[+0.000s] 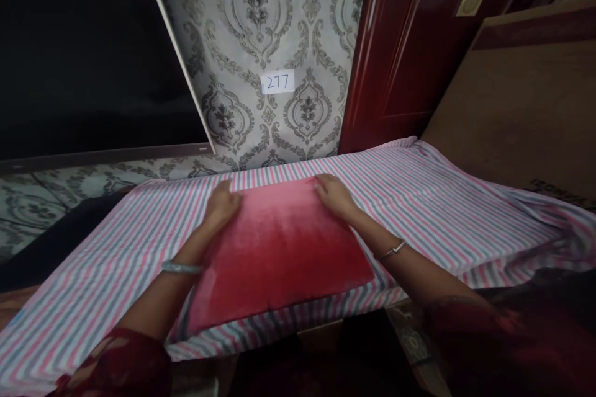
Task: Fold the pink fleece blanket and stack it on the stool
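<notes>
A flat, four-sided red velvety cloth [284,254] lies on a striped sheet [419,205] in front of me. Its far part is paler pink, and the near part deep red. My left hand [223,201] is closed at the far left corner, with its fingers curled over the edge. At the far right corner, my right hand [333,195] pinches the cloth between thumb and fingers. The near edge of the cloth runs close to the front edge of the sheet-covered surface.
A large dark screen [93,56] stands at the back left. Behind the surface is patterned wallpaper [274,25] with a paper label [278,82] reading 277. A dark red wooden door or panel [395,43] and a big cardboard box [526,99] stand on the right.
</notes>
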`<move>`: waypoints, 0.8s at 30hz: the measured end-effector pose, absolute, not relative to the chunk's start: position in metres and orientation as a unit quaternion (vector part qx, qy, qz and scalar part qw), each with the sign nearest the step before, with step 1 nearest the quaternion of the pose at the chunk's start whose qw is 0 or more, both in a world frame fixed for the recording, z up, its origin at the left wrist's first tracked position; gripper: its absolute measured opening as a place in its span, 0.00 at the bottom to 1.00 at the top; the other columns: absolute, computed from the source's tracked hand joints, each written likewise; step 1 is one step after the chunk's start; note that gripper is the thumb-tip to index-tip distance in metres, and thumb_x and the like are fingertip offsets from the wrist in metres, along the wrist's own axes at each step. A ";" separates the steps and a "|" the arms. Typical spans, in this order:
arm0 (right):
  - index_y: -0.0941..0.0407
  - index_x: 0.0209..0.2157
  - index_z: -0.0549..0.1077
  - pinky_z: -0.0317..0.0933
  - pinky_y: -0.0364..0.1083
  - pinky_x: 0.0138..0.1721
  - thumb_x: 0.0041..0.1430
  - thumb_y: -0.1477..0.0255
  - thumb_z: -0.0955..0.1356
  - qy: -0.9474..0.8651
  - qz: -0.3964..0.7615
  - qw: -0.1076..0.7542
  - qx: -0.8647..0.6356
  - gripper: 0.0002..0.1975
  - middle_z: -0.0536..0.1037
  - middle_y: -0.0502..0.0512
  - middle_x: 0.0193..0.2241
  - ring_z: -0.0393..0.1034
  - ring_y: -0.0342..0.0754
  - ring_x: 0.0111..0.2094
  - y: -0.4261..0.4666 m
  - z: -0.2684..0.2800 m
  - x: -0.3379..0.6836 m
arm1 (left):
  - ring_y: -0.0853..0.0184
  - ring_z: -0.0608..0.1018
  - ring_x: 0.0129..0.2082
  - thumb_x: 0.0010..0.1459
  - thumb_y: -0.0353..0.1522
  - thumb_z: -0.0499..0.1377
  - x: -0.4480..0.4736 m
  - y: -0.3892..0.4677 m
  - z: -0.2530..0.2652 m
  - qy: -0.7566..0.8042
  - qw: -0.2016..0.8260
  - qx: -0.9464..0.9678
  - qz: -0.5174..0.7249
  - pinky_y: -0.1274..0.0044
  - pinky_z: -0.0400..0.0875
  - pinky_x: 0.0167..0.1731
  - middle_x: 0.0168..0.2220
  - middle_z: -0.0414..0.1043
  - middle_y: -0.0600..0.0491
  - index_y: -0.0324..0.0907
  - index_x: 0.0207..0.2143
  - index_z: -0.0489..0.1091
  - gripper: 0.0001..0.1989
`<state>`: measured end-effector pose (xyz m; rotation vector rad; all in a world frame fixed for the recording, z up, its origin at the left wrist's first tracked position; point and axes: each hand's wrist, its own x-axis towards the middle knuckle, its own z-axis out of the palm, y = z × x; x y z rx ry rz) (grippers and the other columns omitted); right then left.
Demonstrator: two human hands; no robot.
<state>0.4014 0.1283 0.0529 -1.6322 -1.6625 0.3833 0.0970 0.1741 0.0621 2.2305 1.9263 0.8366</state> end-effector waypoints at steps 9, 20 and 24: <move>0.63 0.65 0.59 0.39 0.61 0.66 0.70 0.63 0.57 -0.756 0.008 0.144 -0.639 0.28 0.58 0.67 0.67 0.48 0.60 0.68 0.137 0.030 0.342 | 0.48 0.53 0.69 0.68 0.42 0.44 0.153 0.144 0.030 0.565 -0.057 0.820 0.073 0.53 0.47 0.64 0.68 0.52 0.34 0.30 0.66 0.55 0.32; 0.59 0.63 0.63 0.37 0.62 0.66 0.70 0.59 0.56 -0.755 -0.021 0.150 -0.637 0.27 0.62 0.65 0.65 0.50 0.58 0.68 0.143 0.013 0.360 | 0.49 0.53 0.69 0.67 0.48 0.43 0.135 0.147 0.024 0.585 -0.082 0.806 0.047 0.51 0.44 0.64 0.68 0.52 0.36 0.35 0.67 0.55 0.35; 0.58 0.63 0.63 0.40 0.63 0.65 0.70 0.58 0.55 -0.746 -0.020 0.157 -0.646 0.27 0.62 0.63 0.65 0.49 0.59 0.68 0.144 0.010 0.368 | 0.50 0.53 0.69 0.67 0.48 0.41 0.118 0.152 0.030 0.654 -0.052 0.754 0.018 0.49 0.47 0.62 0.69 0.50 0.38 0.37 0.68 0.53 0.35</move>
